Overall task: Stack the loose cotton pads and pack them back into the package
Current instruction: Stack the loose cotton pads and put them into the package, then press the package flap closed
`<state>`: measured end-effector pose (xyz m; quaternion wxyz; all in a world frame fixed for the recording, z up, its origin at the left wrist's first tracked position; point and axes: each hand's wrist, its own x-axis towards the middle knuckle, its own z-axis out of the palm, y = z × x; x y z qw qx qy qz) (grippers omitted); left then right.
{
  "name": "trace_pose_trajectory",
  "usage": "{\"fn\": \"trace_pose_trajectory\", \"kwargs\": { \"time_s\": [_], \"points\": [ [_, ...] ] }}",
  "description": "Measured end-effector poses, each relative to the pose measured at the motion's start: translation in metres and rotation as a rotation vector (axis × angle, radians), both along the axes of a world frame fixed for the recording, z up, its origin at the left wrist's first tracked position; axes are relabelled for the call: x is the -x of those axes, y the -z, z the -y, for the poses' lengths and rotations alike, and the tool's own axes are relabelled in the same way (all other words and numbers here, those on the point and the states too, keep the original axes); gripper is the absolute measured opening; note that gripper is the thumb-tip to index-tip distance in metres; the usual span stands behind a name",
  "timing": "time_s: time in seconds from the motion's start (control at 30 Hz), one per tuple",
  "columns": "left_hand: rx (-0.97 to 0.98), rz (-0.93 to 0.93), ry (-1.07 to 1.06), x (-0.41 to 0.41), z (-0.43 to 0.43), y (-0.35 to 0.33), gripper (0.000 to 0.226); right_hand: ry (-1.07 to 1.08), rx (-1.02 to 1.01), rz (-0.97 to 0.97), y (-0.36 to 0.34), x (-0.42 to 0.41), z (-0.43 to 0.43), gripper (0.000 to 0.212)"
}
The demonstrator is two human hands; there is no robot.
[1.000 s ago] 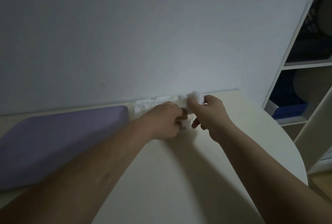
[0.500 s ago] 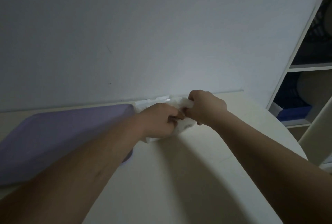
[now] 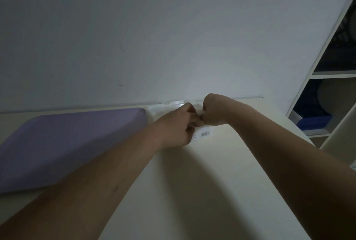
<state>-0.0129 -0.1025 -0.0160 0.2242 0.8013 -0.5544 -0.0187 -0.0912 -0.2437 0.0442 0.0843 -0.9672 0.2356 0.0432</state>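
Packing step in hand. On the surface [image 3: 192, 191], the package [image 3: 203, 135] lies near the wall [image 3: 173, 47]. The left hand [image 3: 177, 127] grips it. The right hand [image 3: 214, 111] has its fingers clenched on pads [image 3: 199, 112] at its mouth. Next move, as judged: press them fully inside.

The room is dim, and the light is cold and greyish. A plain pale grey wall [image 3: 173, 28] fills the upper half of the view, with a brighter patch low on it and two small dark marks [image 3: 121, 48] left of the centre. A cream table top with a rounded right edge [image 3: 212, 191] stands against this wall. On its left part lies a flat lilac slab with rounded corners [image 3: 67, 143]. At the right stands a white open shelf unit [image 3: 327, 74] whose compartments are dark inside. A blue box [image 3: 314, 122] sits in the lower compartment, with a big pale round thing [image 3: 335, 97] behind it.
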Motion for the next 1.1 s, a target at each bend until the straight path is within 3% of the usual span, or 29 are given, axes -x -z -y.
{"fn": "trace_pose_trajectory", "kwargs": {
  "time_s": [0.13, 0.23, 0.3, 0.37, 0.43, 0.47, 0.53, 0.6, 0.63, 0.73, 0.87, 1.0, 1.1],
  "points": [
    [-0.001, 0.02, 0.013, 0.004, 0.004, 0.001, 0.033, 0.089, 0.01, 0.154, 0.014, -0.002, 0.001, 0.019],
    [0.104, -0.051, -0.063, 0.001, -0.004, -0.005, 0.03, 0.121, 0.061, 0.155, 0.02, -0.004, -0.002, 0.011],
    [0.303, -0.015, -0.273, -0.018, -0.016, -0.008, 0.025, 0.117, 0.108, 0.066, 0.015, -0.005, -0.004, 0.005],
    [0.377, -0.039, -0.536, -0.041, -0.033, -0.007, 0.024, 0.101, 0.201, 0.023, 0.004, -0.004, -0.006, 0.009],
    [0.303, -0.232, -0.723, -0.057, -0.047, 0.001, 0.028, 0.037, 0.278, 0.144, -0.002, -0.006, -0.01, 0.01],
    [0.292, -0.389, -0.751, -0.06, -0.049, 0.006, 0.027, -0.019, 0.276, 0.22, 0.0, -0.007, -0.014, 0.022],
    [0.339, -0.644, -0.725, -0.061, -0.05, 0.014, 0.019, -0.147, 0.156, 0.259, 0.014, -0.012, -0.028, 0.05],
    [0.398, -0.741, -0.696, -0.057, -0.048, 0.016, 0.009, -0.216, 0.068, 0.191, 0.036, -0.016, -0.04, 0.062],
    [0.409, -0.748, -0.694, -0.057, -0.047, 0.017, 0.005, -0.223, 0.057, 0.163, 0.047, -0.019, -0.041, 0.063],
    [0.448, -0.757, -0.658, -0.057, -0.046, 0.023, 0.034, -0.21, 0.066, 0.175, 0.067, -0.02, -0.041, 0.058],
    [0.567, -0.808, -0.607, -0.06, -0.047, 0.029, 0.018, -0.197, 0.072, 0.207, 0.072, -0.018, -0.045, 0.055],
    [0.603, -0.865, -0.544, -0.056, -0.049, 0.03, 0.018, -0.195, 0.028, 0.224, 0.071, -0.014, -0.043, 0.056],
    [0.659, -0.788, -0.529, -0.048, -0.052, 0.029, 0.022, -0.134, -0.062, 0.44, 0.072, -0.003, -0.043, 0.062]
  ]
}}
